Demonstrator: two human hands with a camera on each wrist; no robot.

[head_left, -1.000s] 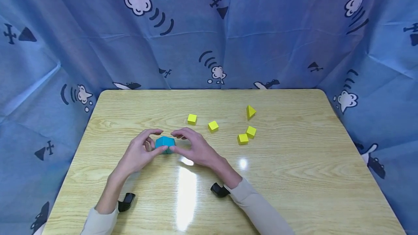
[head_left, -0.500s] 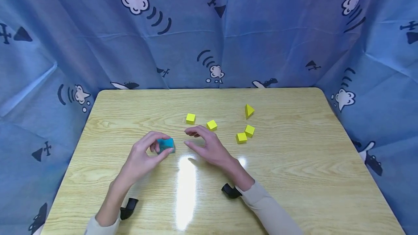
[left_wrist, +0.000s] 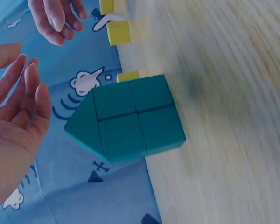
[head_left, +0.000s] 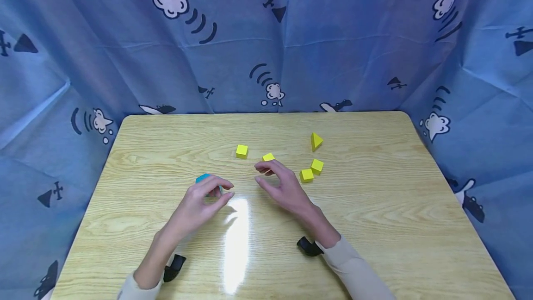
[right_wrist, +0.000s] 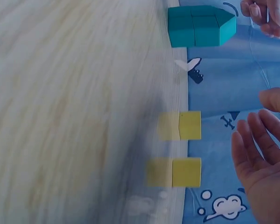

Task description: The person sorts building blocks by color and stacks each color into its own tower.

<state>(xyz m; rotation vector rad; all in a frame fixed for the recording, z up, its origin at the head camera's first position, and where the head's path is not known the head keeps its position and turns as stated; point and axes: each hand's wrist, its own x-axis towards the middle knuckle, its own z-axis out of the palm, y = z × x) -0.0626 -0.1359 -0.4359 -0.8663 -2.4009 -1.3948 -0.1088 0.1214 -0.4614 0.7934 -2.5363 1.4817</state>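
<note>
Your left hand (head_left: 198, 205) narrowly parted, right hand (head_left: 284, 192) wider
Teal blocks (left_wrist: 123, 116) at left's twelve o'clock; yellow cubes (head_left: 306, 176) at right's two.

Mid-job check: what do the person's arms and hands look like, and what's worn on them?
The left hand and right hand are bare, with no gloves or rings showing. Pale beige sleeves cover the arms up to the cuffs. A black fitting juts out by each cuff; no cables or markings are visible.
</note>
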